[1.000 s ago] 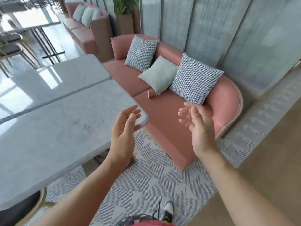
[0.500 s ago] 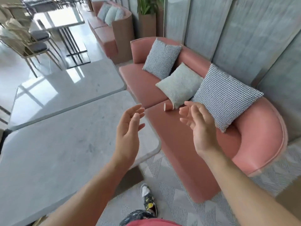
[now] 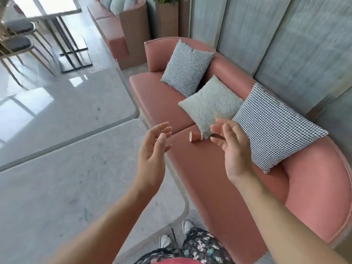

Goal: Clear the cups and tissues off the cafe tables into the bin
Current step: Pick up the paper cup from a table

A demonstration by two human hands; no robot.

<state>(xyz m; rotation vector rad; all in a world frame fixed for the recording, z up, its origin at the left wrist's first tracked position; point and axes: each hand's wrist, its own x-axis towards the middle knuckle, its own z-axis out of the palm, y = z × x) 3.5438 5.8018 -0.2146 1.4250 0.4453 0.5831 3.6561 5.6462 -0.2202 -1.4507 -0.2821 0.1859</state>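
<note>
A small pink paper cup lies on its side on the seat of the pink sofa, against the lower corner of the pale green cushion. My right hand is raised just right of the cup, fingers loosely spread and holding nothing. My left hand is up over the near table's corner, left of the cup, fingers relaxed and empty. No tissues or bin are in view.
Two marble-topped tables fill the left side, the nearer one by my legs. Two checked cushions lean on the sofa back. Chairs and another table stand far left; a second sofa and a planter lie beyond.
I have stepped closer to the sofa, so the cup and cushions look larger and nearer. Both hands stay raised and empty, now flanking the cup.
</note>
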